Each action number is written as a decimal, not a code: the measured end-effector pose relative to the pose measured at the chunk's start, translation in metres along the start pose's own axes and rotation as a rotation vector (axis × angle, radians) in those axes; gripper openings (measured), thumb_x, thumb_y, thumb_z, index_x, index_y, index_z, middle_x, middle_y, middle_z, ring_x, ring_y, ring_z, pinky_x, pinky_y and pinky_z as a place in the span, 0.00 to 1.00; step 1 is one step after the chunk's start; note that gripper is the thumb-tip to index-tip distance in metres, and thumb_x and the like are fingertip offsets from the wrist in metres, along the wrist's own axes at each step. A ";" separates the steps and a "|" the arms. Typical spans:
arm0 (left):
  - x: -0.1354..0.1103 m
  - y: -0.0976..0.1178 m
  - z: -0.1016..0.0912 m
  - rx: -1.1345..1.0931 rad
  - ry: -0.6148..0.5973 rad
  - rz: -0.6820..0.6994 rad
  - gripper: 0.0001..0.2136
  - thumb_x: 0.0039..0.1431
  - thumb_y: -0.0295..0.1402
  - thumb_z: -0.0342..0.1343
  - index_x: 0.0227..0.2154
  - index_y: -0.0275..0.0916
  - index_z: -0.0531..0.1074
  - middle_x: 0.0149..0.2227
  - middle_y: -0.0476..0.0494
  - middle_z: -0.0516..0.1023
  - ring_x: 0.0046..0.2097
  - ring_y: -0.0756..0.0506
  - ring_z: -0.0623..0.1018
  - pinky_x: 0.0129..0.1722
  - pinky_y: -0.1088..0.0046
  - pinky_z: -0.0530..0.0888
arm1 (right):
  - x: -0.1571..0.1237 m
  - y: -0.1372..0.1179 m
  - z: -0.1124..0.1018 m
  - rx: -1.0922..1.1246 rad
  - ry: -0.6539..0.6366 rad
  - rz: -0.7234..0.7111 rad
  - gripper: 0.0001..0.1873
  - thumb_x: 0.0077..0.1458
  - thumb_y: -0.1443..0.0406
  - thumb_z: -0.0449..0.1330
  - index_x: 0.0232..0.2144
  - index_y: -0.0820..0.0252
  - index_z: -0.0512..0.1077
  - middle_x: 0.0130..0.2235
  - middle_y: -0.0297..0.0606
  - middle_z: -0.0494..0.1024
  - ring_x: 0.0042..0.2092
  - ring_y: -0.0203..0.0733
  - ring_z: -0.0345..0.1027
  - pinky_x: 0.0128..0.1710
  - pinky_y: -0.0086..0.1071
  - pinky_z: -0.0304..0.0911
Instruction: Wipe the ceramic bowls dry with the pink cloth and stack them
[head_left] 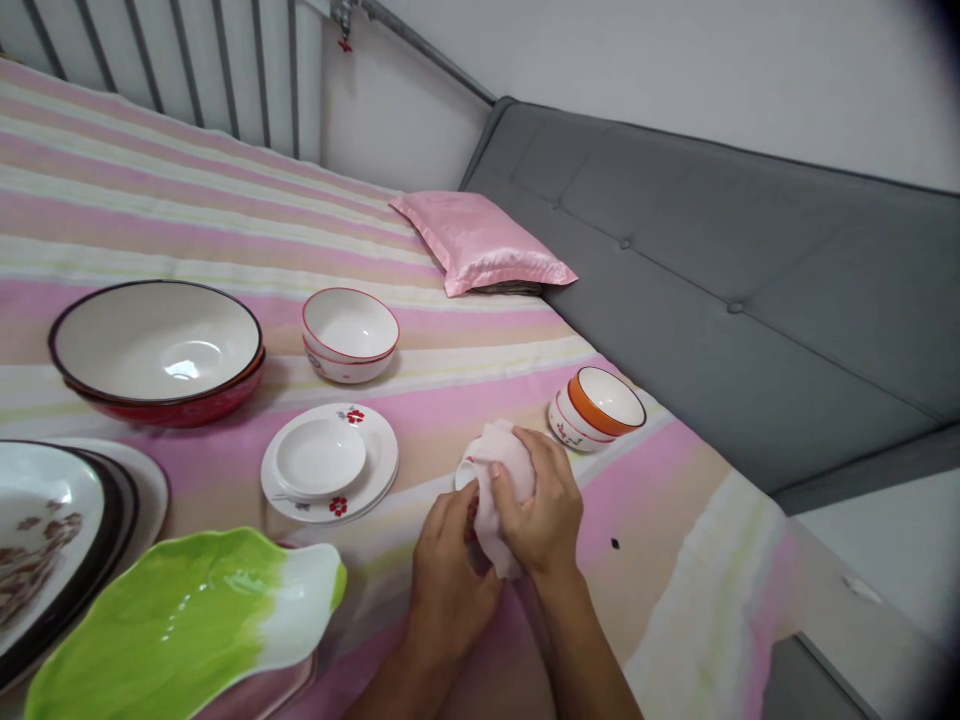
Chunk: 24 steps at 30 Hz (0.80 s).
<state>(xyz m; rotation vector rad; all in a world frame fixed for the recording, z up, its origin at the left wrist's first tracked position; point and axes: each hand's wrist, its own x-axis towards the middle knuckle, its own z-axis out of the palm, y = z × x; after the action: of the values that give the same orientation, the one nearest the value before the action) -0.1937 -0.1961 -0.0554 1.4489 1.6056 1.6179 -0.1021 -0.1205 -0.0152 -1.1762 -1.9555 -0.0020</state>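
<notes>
Both my hands meet low in the middle over a striped pink bedsheet point(225, 220). My left hand point(447, 570) grips a small white bowl point(466, 473), of which only the rim shows. My right hand point(541, 505) is closed on a white cloth point(501, 490) pressed around that bowl. Just right of my hands stand stacked small bowls, the top one orange-banded point(600, 405).
On the sheet lie a saucer on a flowered plate point(330, 462), a red-rimmed white bowl point(349, 333), a big bowl with a red outside point(159, 350), a green leaf-shaped dish point(184, 625) and stacked plates point(52, 540) at left. A pink pillow point(480, 243) lies by the grey headboard point(712, 280).
</notes>
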 end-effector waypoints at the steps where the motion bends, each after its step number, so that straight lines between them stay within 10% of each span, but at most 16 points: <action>1: 0.001 -0.001 0.000 -0.012 0.020 -0.014 0.27 0.42 0.21 0.52 0.50 0.36 0.65 0.40 0.41 0.72 0.40 0.43 0.73 0.35 0.67 0.76 | -0.001 0.000 0.001 0.007 0.006 -0.014 0.23 0.55 0.58 0.56 0.51 0.62 0.69 0.51 0.48 0.72 0.52 0.49 0.67 0.48 0.41 0.67; 15: 0.010 -0.025 -0.006 0.172 0.070 -0.040 0.38 0.41 0.23 0.54 0.61 0.32 0.56 0.62 0.31 0.62 0.63 0.35 0.62 0.60 0.53 0.64 | -0.007 0.011 0.009 0.094 0.043 -0.077 0.30 0.52 0.56 0.59 0.55 0.64 0.64 0.51 0.49 0.74 0.51 0.51 0.71 0.47 0.41 0.69; 24: 0.015 -0.028 -0.011 -0.036 0.036 -0.149 0.30 0.43 0.26 0.56 0.54 0.35 0.62 0.50 0.37 0.70 0.49 0.41 0.73 0.50 0.59 0.72 | -0.008 0.004 0.008 0.105 -0.012 0.101 0.30 0.51 0.51 0.58 0.52 0.63 0.66 0.43 0.47 0.78 0.41 0.53 0.75 0.37 0.42 0.71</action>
<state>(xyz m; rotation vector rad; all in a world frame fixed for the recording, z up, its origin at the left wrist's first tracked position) -0.2186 -0.1815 -0.0731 1.2576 1.6540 1.5883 -0.1026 -0.1210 -0.0273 -1.2063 -1.8810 0.1585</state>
